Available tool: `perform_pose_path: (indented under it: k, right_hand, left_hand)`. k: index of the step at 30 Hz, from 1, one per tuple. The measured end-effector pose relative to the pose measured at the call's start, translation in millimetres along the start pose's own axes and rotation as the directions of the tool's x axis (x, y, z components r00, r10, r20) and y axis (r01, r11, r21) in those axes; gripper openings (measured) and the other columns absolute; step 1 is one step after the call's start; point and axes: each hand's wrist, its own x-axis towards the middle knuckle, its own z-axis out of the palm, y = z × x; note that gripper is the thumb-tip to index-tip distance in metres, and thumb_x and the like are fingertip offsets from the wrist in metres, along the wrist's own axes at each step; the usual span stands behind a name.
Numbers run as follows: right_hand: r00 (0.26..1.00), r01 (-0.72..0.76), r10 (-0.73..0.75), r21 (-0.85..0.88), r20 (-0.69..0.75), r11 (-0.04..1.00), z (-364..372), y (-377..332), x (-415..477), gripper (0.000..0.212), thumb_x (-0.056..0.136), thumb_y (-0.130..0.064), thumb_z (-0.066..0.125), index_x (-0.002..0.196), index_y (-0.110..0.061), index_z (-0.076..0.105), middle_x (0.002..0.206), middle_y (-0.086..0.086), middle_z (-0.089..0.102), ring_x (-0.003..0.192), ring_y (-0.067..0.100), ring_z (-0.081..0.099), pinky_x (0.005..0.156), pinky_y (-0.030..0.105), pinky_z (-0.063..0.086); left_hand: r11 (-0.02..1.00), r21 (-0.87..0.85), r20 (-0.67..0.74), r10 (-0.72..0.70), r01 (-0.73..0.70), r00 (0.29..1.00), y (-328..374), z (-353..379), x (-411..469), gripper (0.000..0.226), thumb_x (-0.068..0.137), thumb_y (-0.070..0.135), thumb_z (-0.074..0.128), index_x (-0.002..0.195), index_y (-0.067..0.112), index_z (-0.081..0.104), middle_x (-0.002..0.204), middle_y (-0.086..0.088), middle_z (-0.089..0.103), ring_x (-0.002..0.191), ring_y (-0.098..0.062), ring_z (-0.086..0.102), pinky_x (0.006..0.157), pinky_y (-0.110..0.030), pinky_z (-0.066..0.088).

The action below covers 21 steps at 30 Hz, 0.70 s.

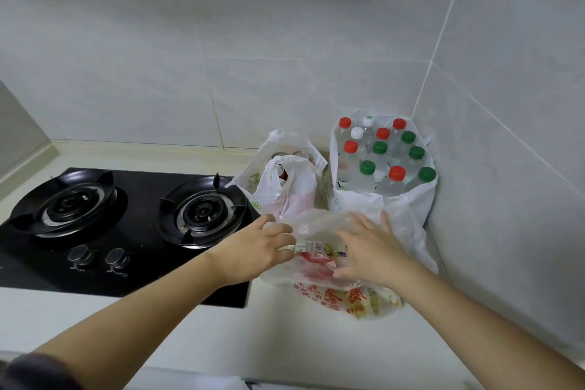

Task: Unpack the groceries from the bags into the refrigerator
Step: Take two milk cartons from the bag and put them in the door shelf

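Soft, even, cool light — faint glare on the black hob [142, 275], slight blur on the front bag [319, 223], curved edges.

Person is presenting two arms in the head view. Left hand [253, 252] and right hand [375, 250] are showing bare, as are both forearms along their visible length. A dark greyish-purple sleeve [34, 370] of soft-looking fabric is covering the left upper arm at the lower left corner.

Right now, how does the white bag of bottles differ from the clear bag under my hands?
The white plastic bag of bottles stands upright; the clear red-printed plastic bag slumps low. Left hand and right hand touch the clear bag, not the white one. Both sit on the countertop.
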Motion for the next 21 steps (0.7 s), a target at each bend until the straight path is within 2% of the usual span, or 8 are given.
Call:
perform_pose_path:
  k: [2, 5, 9, 13, 15, 17, 19, 21]
  right_hand:
    - [0.989, -0.106, 0.110, -0.042, 0.101, 0.993, 7.2, 6.7, 6.7, 0.105, 0.074, -0.076, 0.058, 0.155, -0.029, 0.012, 0.162, 0.019, -0.008, 0.149, 0.036, -0.014, 0.111, 0.067, -0.013]
    - [0.954, -0.186, 0.195, -0.060, 0.228, 0.981, 21.6, 16.3, 9.4, 0.117, 0.070, -0.074, 0.066, 0.156, -0.026, 0.002, 0.159, 0.025, -0.018, 0.145, 0.044, -0.022, 0.107, 0.072, -0.015]
    - [0.986, -0.006, 0.001, 0.026, 0.167, 1.000, 36.9, 12.4, 6.1, 0.104, 0.075, -0.062, 0.069, 0.154, -0.038, 0.006, 0.158, 0.011, -0.026, 0.141, 0.038, -0.033, 0.106, 0.069, -0.022]
    - [0.978, 0.152, -0.174, 0.187, 0.110, 0.970, 32.8, 1.3, 2.4, 0.060, 0.087, -0.071, 0.045, 0.137, -0.038, 0.050, 0.162, -0.005, -0.011, 0.148, 0.021, -0.021, 0.114, 0.061, -0.017]
    - [0.995, 0.062, -0.077, 0.208, 0.064, 0.976, 32.0, 1.0, 4.5, 0.052, 0.095, -0.064, 0.034, 0.115, -0.028, 0.067, 0.162, -0.006, 0.016, 0.151, 0.014, 0.008, 0.119, 0.057, -0.005]
    - [0.999, -0.043, 0.042, 0.206, 0.009, 0.978, 32.5, 4.1, 10.4, 0.049, 0.099, -0.057, 0.035, 0.112, -0.023, 0.068, 0.156, -0.007, 0.034, 0.143, 0.012, 0.031, 0.121, 0.051, 0.009]
    - [0.996, -0.093, 0.094, 0.208, 0.003, 0.974, 36.1, 7.7, 19.7, 0.044, 0.096, -0.056, 0.045, 0.122, -0.024, 0.062, 0.152, -0.006, 0.040, 0.137, 0.014, 0.039, 0.116, 0.045, 0.023]
    - [0.990, -0.126, 0.105, 0.237, 0.096, 0.963, 41.4, 6.8, 28.9, 0.064, 0.088, -0.055, 0.058, 0.143, -0.026, 0.041, 0.155, -0.006, 0.033, 0.140, 0.017, 0.034, 0.115, 0.045, 0.026]
  left_hand:
    - [0.998, -0.064, 0.220, 0.032, -0.018, 0.975, 1.7, 5.2, 0.1, 0.045, 0.086, 0.006, 0.046, 0.124, 0.027, 0.058, 0.133, 0.000, 0.058, 0.136, -0.029, 0.041, 0.112, -0.049, 0.031]
    - [0.977, -0.188, 0.654, 0.044, 0.106, 0.755, 13.3, 8.8, -1.3, 0.054, 0.093, 0.008, 0.045, 0.144, 0.024, 0.037, 0.147, 0.002, 0.045, 0.149, -0.025, 0.012, 0.119, -0.056, -0.001]
    - [0.878, -0.271, 0.710, -0.095, 0.395, 0.698, 16.4, 20.5, 2.0, 0.066, 0.092, 0.063, 0.036, 0.148, 0.027, 0.031, 0.151, -0.006, 0.038, 0.149, -0.029, 0.007, 0.113, -0.064, -0.010]
    - [0.500, -0.388, 0.780, -0.270, 0.774, 0.565, 0.1, 41.7, 16.2, 0.088, 0.075, 0.087, 0.010, 0.145, 0.039, 0.035, 0.158, -0.005, 0.026, 0.149, -0.027, 0.011, 0.112, -0.065, -0.013]
    - [0.573, -0.237, 0.762, -0.391, 0.784, 0.516, -4.4, 53.3, 18.1, 0.080, 0.083, 0.080, 0.024, 0.147, 0.033, 0.033, 0.159, -0.005, 0.023, 0.147, -0.029, 0.015, 0.111, -0.069, -0.007]
    - [0.697, -0.073, 0.733, -0.447, 0.714, 0.512, -2.2, 63.4, 17.4, 0.087, 0.084, 0.069, 0.049, 0.152, 0.025, 0.019, 0.160, -0.008, 0.014, 0.147, -0.032, 0.013, 0.108, -0.072, -0.005]
    - [0.731, -0.022, 0.723, -0.459, 0.682, 0.516, 4.0, 68.2, 16.5, 0.107, 0.074, 0.069, 0.063, 0.153, 0.022, 0.007, 0.159, -0.011, 0.013, 0.147, -0.033, 0.011, 0.106, -0.073, -0.006]
    - [0.731, -0.016, 0.758, -0.436, 0.682, 0.486, 10.1, 76.5, 15.4, 0.122, 0.069, 0.070, 0.068, 0.153, 0.023, -0.006, 0.161, -0.012, 0.007, 0.148, -0.035, 0.007, 0.105, -0.074, -0.008]
